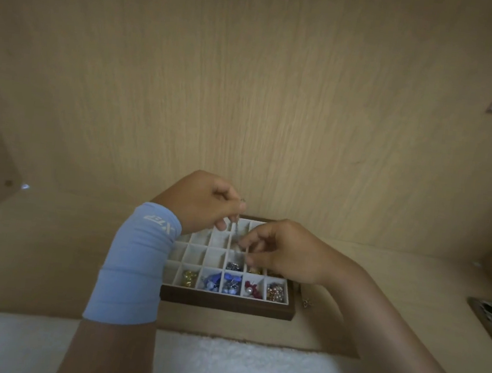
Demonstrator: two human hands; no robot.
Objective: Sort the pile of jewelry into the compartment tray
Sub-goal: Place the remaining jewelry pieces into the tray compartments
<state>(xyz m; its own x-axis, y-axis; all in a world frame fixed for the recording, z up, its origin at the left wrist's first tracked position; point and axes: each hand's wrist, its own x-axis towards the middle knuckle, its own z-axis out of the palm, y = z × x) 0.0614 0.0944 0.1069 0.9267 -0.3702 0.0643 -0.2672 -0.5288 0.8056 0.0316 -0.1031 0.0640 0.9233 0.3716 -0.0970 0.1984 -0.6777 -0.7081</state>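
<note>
1. Nearest, a white fluffy cloth (235, 367) lies along the near edge, with both forearms reaching over it; the left one wears a light blue sleeve (136, 266).
2. Beyond it, a dark wooden compartment tray (226, 304) with pale dividers sits on the light wood surface (276, 113).
3. Its nearest row holds gold beads (188, 277), blue pieces (221, 282), red pieces with a pearl (251, 288) and rose-gold beads (275, 291).
4. Just right of the tray, a small loose piece (307, 302) lies on the surface.
5. Above the tray's middle, the right hand (283, 251) pinches the lower end of a thin silver chain (237, 231).
6. Farther back, the left hand (206, 202) pinches the chain's upper end, so it hangs over the far compartments.
</note>
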